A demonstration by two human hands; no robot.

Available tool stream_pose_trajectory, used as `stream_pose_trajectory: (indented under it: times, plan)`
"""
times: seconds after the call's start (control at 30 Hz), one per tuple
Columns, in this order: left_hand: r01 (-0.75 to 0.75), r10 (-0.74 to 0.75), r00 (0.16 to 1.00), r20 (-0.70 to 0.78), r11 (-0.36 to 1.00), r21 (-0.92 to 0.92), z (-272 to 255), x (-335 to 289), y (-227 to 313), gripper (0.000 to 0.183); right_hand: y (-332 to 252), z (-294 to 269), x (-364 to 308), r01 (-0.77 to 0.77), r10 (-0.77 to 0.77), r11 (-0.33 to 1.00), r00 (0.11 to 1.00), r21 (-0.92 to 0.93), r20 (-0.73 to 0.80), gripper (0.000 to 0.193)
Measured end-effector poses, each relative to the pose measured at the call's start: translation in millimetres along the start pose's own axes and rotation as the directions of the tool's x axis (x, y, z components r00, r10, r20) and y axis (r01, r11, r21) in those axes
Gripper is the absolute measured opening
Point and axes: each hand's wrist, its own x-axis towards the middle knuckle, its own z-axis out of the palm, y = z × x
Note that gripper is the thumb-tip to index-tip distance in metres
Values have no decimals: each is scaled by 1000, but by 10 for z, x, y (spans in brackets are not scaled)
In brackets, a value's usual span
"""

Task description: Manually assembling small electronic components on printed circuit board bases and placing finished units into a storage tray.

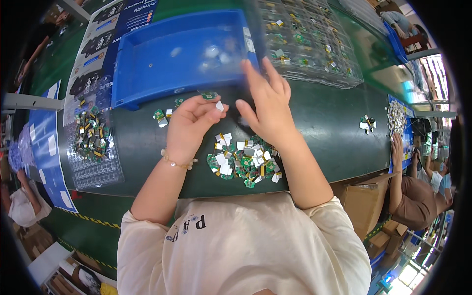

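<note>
My left hand (191,118) is closed, its thumb and fingertips pinching a small green circuit board (208,95) with a white piece (220,105) beside it. To its right, my right hand (269,105) has its fingers spread and holds nothing that I can see. Its fingertips are near the right end of a blue plastic bin (147,92). Below and between my hands lies a loose pile of small green boards (248,160) with white and silvery parts. A few more boards (160,117) lie left of my left hand.
Stacked clear plastic trays (314,46) holding boards stand at the far right. Another clear tray (96,174) at the left carries a heap of boards. A small group of parts (367,124) lies on the right of the dark tabletop (334,132). Other people work at both sides.
</note>
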Motion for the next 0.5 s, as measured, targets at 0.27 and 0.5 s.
stream_pose_trajectory:
  times: [0.27,0.5]
  plan:
    - [-49,20,965,262,993,107,-19,-18,-78,29,75,54,-144,197,-214,898,977,393,-1,35]
    - [-122,79,949,305,985,123,-32,-29,-73,21,77,-78,-192,-77,-59,772,980,631,192,31]
